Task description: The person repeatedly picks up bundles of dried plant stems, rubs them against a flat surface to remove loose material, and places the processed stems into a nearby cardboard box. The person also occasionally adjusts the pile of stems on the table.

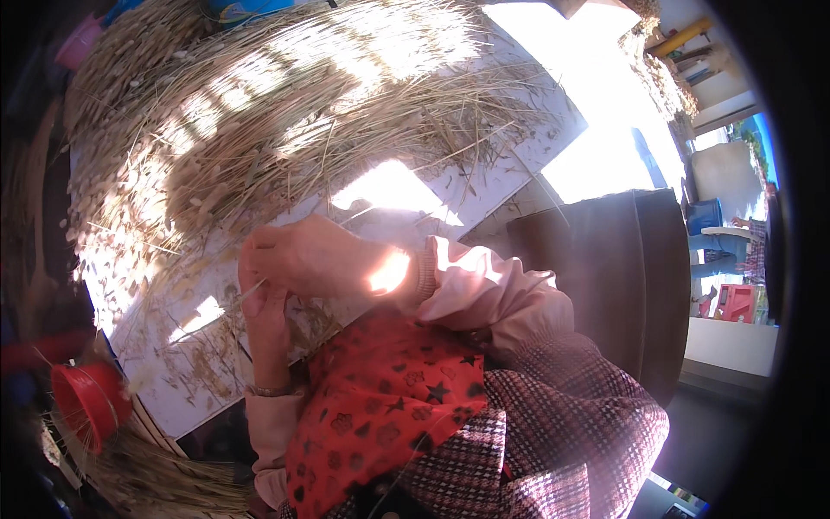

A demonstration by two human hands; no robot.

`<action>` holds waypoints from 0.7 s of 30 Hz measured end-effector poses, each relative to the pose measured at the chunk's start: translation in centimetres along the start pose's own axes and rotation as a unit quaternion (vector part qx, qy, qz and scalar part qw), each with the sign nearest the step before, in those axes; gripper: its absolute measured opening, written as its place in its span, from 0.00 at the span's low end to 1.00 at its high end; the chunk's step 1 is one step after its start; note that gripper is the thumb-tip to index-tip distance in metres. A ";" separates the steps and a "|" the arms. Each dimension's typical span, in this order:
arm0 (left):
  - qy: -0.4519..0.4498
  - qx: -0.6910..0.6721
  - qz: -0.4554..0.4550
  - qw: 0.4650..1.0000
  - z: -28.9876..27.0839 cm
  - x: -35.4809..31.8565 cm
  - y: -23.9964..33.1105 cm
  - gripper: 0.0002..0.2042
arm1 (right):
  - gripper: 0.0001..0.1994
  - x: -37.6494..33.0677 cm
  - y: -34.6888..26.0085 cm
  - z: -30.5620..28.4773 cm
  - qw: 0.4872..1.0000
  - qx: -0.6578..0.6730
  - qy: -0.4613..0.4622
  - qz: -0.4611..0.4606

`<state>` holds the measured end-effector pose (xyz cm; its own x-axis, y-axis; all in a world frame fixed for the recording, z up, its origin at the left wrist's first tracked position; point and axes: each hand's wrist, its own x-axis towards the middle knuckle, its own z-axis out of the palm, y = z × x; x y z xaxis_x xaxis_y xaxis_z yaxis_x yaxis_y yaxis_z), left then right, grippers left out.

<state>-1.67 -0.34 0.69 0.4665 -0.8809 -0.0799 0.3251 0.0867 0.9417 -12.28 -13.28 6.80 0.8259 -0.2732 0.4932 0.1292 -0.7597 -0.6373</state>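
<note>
The right hand (298, 251) meets the left hand (266, 324) over the table (156, 381), fingers bunched together by what looks like a thin stalk (251, 290); which hand clamps it, I can't tell. At twelve o'clock from them lies the pile (346, 121), heads mostly toward nine, presumably aligned against tangling. The red bucket (95, 406) stands at eight, seemingly handy.
</note>
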 end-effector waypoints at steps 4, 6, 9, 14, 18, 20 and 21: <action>0.004 0.139 0.087 0.986 -1.7 -0.2 -0.9 0.15 | 0.08 0.1 -2.0 0.2 0.994 -0.080 -0.035 0.061; -0.018 -0.094 -0.048 0.994 -3.6 -0.3 -0.1 0.14 | 0.08 -1.2 -0.2 -2.9 0.979 -0.182 0.049 0.082; -0.039 -0.128 -0.120 0.984 -5.3 -1.2 1.7 0.19 | 0.10 -4.1 4.5 -9.5 0.910 -0.362 0.029 0.200; 0.089 0.160 -0.027 0.983 -3.0 -1.5 3.1 0.24 | 0.11 -9.2 11.6 -14.6 0.863 -0.434 0.043 0.254; 0.102 0.265 0.026 0.958 -2.1 -1.1 3.9 0.22 | 0.09 -10.2 14.2 -14.5 0.896 -0.361 0.059 0.252; 0.097 0.274 -0.004 0.957 -2.3 -1.2 4.0 0.22 | 0.07 -9.6 14.0 -14.8 0.911 -0.324 0.105 0.233; 0.099 0.258 -0.006 0.961 -2.3 -1.1 3.9 0.21 | 0.07 -9.0 13.5 -15.0 0.915 -0.310 0.142 0.216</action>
<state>0.94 2.07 3.75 0.6296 -0.7699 -0.1040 -0.0963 -0.2102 0.9729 -26.15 -29.91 2.63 0.5397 -0.7018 0.4649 -0.5840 -0.7099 -0.3936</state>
